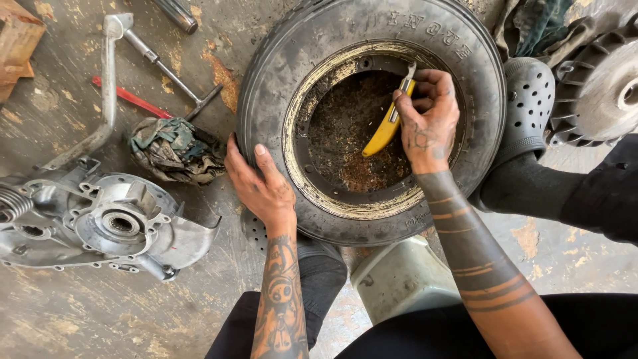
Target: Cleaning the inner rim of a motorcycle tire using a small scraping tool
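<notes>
A small black tyre (312, 46) lies flat on the floor, its rusty rim (319, 193) facing up. My left hand (262, 183) presses on the tyre's left sidewall, fingers spread over the rubber. My right hand (428, 119) is closed around a yellow utility knife (384, 129), with its metal blade end pointing up toward the rim's inner edge at the top. The knife body hangs over the hollow centre of the rim.
A grey metal engine casing (113, 223) sits at left, with a dirty rag (174, 149), a long wrench (169, 66) and a red tool (129, 96) above it. A finned metal wheel (601, 86) is at far right. My dark shoe (528, 100) braces the tyre. A pale container (402, 276) sits below.
</notes>
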